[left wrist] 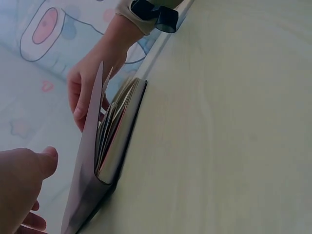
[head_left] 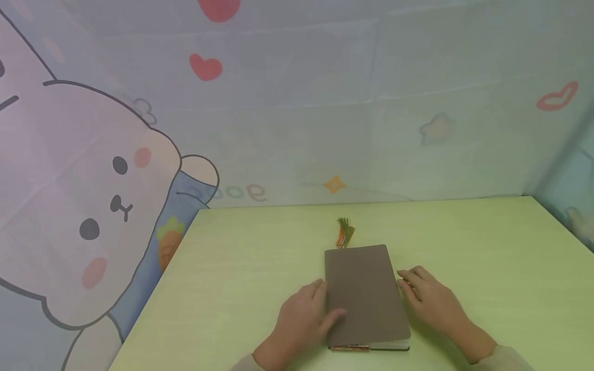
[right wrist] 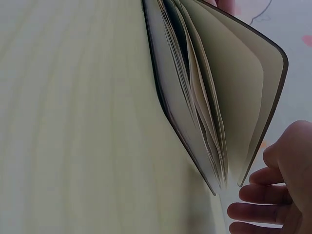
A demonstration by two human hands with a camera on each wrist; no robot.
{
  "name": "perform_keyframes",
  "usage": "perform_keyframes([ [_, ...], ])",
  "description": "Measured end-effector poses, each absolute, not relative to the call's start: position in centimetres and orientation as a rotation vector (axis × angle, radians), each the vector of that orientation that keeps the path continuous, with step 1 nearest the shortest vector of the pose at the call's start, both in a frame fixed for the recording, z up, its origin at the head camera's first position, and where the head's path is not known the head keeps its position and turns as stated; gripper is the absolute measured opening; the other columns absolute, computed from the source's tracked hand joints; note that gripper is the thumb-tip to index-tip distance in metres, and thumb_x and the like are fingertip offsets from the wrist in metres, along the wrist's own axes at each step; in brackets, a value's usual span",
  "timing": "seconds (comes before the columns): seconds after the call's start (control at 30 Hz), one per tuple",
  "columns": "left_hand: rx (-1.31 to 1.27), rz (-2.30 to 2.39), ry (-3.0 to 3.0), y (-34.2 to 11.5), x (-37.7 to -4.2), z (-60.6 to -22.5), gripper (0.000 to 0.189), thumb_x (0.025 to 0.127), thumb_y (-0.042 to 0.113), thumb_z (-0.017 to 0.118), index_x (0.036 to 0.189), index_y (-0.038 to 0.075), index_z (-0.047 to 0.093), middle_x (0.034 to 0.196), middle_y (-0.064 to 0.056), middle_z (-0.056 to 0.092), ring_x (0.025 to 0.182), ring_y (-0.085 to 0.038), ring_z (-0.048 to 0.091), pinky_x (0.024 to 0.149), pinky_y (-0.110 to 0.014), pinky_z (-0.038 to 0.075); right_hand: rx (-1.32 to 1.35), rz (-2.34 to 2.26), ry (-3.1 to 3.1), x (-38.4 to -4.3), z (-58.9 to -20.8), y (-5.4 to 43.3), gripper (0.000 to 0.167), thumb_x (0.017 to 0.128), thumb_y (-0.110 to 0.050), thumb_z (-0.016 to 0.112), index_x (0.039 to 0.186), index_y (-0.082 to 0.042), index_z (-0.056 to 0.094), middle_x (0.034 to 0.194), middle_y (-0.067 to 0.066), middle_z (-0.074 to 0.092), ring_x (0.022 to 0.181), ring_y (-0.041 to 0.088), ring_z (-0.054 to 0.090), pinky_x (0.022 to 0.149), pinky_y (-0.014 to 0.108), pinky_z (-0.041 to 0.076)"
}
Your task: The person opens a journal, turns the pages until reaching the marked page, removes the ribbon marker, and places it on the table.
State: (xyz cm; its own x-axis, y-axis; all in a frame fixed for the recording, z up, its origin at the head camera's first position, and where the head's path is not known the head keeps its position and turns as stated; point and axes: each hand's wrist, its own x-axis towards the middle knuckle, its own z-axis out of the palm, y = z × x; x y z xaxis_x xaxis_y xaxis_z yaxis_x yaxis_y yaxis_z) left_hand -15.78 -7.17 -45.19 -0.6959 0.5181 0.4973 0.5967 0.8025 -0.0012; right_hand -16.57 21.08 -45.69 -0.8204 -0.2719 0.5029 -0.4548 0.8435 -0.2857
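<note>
A notebook [head_left: 364, 293] with a plain brown cover lies on the table. Its front cover [right wrist: 243, 73] lifts away from fanned pages [right wrist: 207, 107] in the right wrist view. Along the left edge, my left hand [head_left: 303, 317] rests with relaxed fingers, its thumb over the cover. My right hand [head_left: 433, 299] is beside the opposite edge, fingers loosely bent, fingertips close to the cover. In the left wrist view, the right hand [left wrist: 92, 78] shows partly behind the raised cover [left wrist: 87, 161]. A green and orange tassel [head_left: 345, 234] sticks out at the notebook's top.
A pale yellow-green table [head_left: 250, 257] spreads around the notebook. Behind it hangs a cloth backdrop [head_left: 297, 129] with hearts and stars, and a large cartoon animal [head_left: 116, 196] at the left. A patterned strip [head_left: 350, 348] pokes out at the notebook's lower edge.
</note>
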Motion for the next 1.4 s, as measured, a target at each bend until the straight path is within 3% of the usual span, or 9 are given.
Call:
perform_keyframes([
  [0.33,-0.798,-0.206,-2.506,-7.6,-15.9,-45.4,0.06,0.089,0.054,0.05,0.115,0.001,0.06,0.111,-0.011,0.064,0.097,-0.023,0.063,0.067,-0.033,0.055,0.517,0.58,-2.661,-16.5,-45.3,20.4,0.025,0.092,-0.016,0.058,0.111,-0.002,0.066,0.094,-0.002,0.057,0.072,0.004,0.049,0.057,0.023,0.046],
  [0.77,-0.751,-0.231,-2.37,-9.1,-16.9,-45.3,0.056,0.084,0.049,0.063,0.111,0.0,0.063,0.105,-0.013,0.067,0.091,-0.024,0.066,0.068,-0.032,0.055,0.537,0.823,-2.447,-16.1,-44.1,18.7,0.03,0.095,-0.014,0.052,0.122,-0.002,0.059,0.107,0.002,0.057,0.084,0.012,0.056,0.063,0.03,0.048],
  [0.9,-0.708,-0.24,-2.387,-9.5,-17.0,-45.1,0.058,0.086,0.049,0.06,0.113,-0.001,0.062,0.108,-0.014,0.066,0.096,-0.025,0.064,0.076,-0.034,0.053,0.645,0.82,-2.276,-15.8,-43.4,17.7,0.03,0.094,-0.012,0.053,0.119,0.002,0.06,0.105,0.007,0.06,0.091,0.022,0.057,0.074,0.041,0.047],
  [1.03,-0.685,-0.254,-2.38,-10.0,-17.3,-44.8,0.059,0.087,0.048,0.059,0.116,-0.003,0.06,0.112,-0.016,0.064,0.102,-0.027,0.062,0.082,-0.036,0.051,0.738,0.751,-2.16,-15.4,-42.6,16.7,0.036,0.098,-0.024,0.046,0.115,0.003,0.062,0.105,0.008,0.063,0.095,0.026,0.057,0.087,0.057,0.037],
  [1.13,-0.687,-0.25,-2.353,-10.3,-17.5,-44.7,0.059,0.087,0.047,0.059,0.116,-0.004,0.06,0.113,-0.018,0.063,0.103,-0.029,0.061,0.083,-0.038,0.051,0.77,0.697,-2.142,-14.9,-42.0,16.1,0.044,0.1,-0.034,0.039,0.114,0.001,0.063,0.106,0.005,0.063,0.097,0.024,0.057,0.091,0.06,0.032],
  [1.3,-0.684,-0.236,-2.307,-10.8,-17.8,-44.4,0.058,0.089,0.046,0.056,0.116,-0.005,0.06,0.115,-0.02,0.061,0.104,-0.032,0.059,0.086,-0.041,0.049,0.859,0.652,-2.089,-13.6,-40.9,14.7,0.05,0.1,-0.038,0.036,0.115,0.002,0.062,0.107,0.006,0.063,0.097,0.024,0.058,0.101,0.046,0.03],
  [1.4,-0.673,-0.236,-2.294,-11.0,-18.0,-44.1,0.058,0.091,0.046,0.053,0.116,-0.005,0.06,0.115,-0.021,0.061,0.106,-0.033,0.058,0.091,-0.043,0.045,0.94,0.659,-1.995,-13.1,-40.6,13.4,0.05,0.1,-0.036,0.039,0.117,0.007,0.059,0.106,0.008,0.062,0.095,0.025,0.058,0.098,0.035,0.034],
])
